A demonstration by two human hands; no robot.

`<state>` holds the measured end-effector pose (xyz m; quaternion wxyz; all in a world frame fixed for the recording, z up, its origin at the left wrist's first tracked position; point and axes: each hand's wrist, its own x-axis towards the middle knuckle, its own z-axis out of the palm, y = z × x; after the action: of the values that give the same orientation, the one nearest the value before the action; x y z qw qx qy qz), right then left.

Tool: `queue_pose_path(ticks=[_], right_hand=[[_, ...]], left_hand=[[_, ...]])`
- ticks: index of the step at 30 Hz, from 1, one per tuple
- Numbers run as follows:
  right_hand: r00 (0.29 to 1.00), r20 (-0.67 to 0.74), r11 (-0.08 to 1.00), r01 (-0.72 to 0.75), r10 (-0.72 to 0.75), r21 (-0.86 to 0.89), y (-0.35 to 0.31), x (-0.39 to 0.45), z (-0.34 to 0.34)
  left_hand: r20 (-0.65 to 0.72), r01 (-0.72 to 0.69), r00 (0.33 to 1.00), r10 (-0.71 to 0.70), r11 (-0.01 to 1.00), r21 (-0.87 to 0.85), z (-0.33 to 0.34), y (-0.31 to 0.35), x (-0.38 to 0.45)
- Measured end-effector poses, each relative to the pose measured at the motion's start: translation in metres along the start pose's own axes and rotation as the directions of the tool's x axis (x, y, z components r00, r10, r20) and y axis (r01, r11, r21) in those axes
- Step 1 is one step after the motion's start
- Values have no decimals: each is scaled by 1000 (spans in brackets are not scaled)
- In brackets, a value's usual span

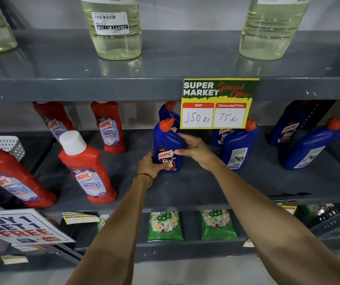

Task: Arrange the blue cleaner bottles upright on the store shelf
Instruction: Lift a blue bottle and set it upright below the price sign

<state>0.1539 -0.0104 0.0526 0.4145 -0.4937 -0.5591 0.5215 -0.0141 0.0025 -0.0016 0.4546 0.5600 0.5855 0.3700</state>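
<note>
A blue cleaner bottle [166, 140] with an orange cap stands upright on the grey middle shelf [195, 186], label facing me. My left hand [151, 166] grips its lower left side, thumb across the label. My right hand [195, 150] holds its right side, fingers curled round the body. Another blue bottle [168, 112] stands just behind it. To the right stand more blue bottles: one [239, 145] with its back label toward me, one [308, 147] further right, and one [288, 124] behind that.
Several red bathroom cleaner bottles [86, 167] stand at the left of the same shelf. A yellow price tag [216, 103] hangs from the shelf above, hiding some bottle tops. Clear liquid bottles [113, 27] sit on the top shelf; green pouches [165, 226] lie below.
</note>
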Motion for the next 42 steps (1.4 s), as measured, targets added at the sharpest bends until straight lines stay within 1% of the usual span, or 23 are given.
queue_pose_path(ticks=[2, 6, 11, 13, 15, 17, 18, 20, 22, 28, 33, 35, 37, 40, 42], right_hand=[[1000, 8, 1000, -2, 2, 1, 1, 1, -3], [1000, 8, 1000, -25, 25, -2, 7, 2, -8], [998, -41, 993, -46, 51, 113, 22, 2, -10], [994, -33, 990, -96, 100, 104, 34, -1, -9], [979, -41, 973, -196, 202, 120, 49, -7, -5], [951, -80, 937, -276, 299, 217, 64, -14, 2], [943, -92, 919, -285, 319, 272, 68, -16, 6], [937, -102, 896, -283, 335, 343, 70, -18, 16], [934, -115, 890, -277, 337, 363, 67, -16, 24], [907, -170, 891, -318, 385, 323, 59, -11, 35], [897, -176, 884, -335, 405, 327, 55, -9, 32], [894, -176, 882, -343, 412, 324, 54, -11, 32], [893, -180, 882, -344, 414, 322, 52, -14, 31], [881, -232, 897, -347, 411, 273, 50, -24, 31], [845, -318, 897, -361, 431, 256, 53, -33, 26]], left_hand=[[8, 0, 1000, 0, 1000, 15, 4, 0, -1], [-8, 43, 999, -42, 999, 31, 14, -4, -5], [6, 37, 999, -37, 999, 37, 14, -7, -6], [18, 34, 999, -33, 999, -20, 14, -8, -10], [48, 63, 997, -57, 990, -129, 14, -8, -15], [83, 166, 985, -152, 963, -214, 14, -7, -20], [99, 217, 975, -198, 942, -257, 15, -7, -20], [122, 261, 965, -233, 906, -332, 17, -8, -18], [139, 268, 963, -232, 892, -365, 18, -6, -18], [182, 251, 965, -190, 870, -425, 18, 1, -19], [208, 268, 959, -191, 848, -458, 21, 2, -18], [192, 268, 961, -199, 845, -463, 21, -3, -16], [143, 275, 961, -236, 851, -447, 23, -7, -15], [-48, 257, 955, -292, 900, -352, 28, -13, -24], [-153, 222, 946, -287, 913, -342, 34, -10, -35]])
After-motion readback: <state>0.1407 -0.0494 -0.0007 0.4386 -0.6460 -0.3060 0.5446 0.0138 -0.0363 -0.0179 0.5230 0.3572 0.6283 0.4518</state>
